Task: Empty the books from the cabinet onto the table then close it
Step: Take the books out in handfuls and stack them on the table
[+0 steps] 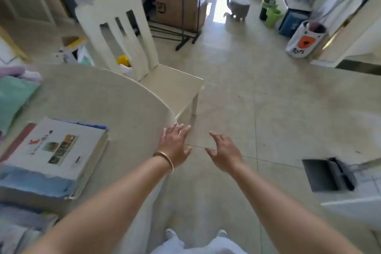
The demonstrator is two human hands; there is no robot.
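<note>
A stack of books (55,156) with a white and blue cover on top lies on the round beige table (107,97) at the left. More books (22,225) lie blurred at the table's near left edge. My left hand (175,146), with a bangle at the wrist, hangs open just past the table's right rim, fingers spread. My right hand (224,154) is open too, held over the floor a little to the right. Neither hand holds anything. No cabinet holding books can be made out in this view.
A cream chair (127,47) stands at the table's far side, its seat jutting right. Folded cloths (14,97) lie on the table's left. A dark dustpan (329,175) rests on the tiled floor at right, bins and a white bag (305,41) stand farther back.
</note>
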